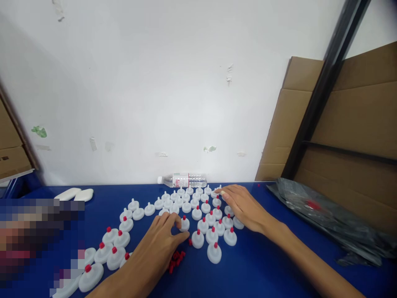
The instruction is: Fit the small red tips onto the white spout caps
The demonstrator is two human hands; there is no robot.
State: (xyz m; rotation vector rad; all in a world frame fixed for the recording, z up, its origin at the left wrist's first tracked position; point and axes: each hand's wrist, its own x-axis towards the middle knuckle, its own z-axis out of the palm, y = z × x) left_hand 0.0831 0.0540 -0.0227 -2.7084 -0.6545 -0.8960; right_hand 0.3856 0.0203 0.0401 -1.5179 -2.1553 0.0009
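Note:
Several white round caps (198,211) stand on the blue table (266,265), many with a small red tip on the nozzle. My left hand (161,244) pinches one red-tipped cap (185,224) with thumb and fingers. A small heap of loose red tips (176,260) lies just under that hand. My right hand (243,207) lies stretched out and flat over the right side of the group, fingertips touching caps at the far rows.
A clear plastic water bottle (182,180) lies against the white wall. Two white oval pieces (74,193) sit at the far left. A dark plastic bag (328,219) lies at the right, before cardboard sheets (353,124) and a black post. A blurred patch covers the near left.

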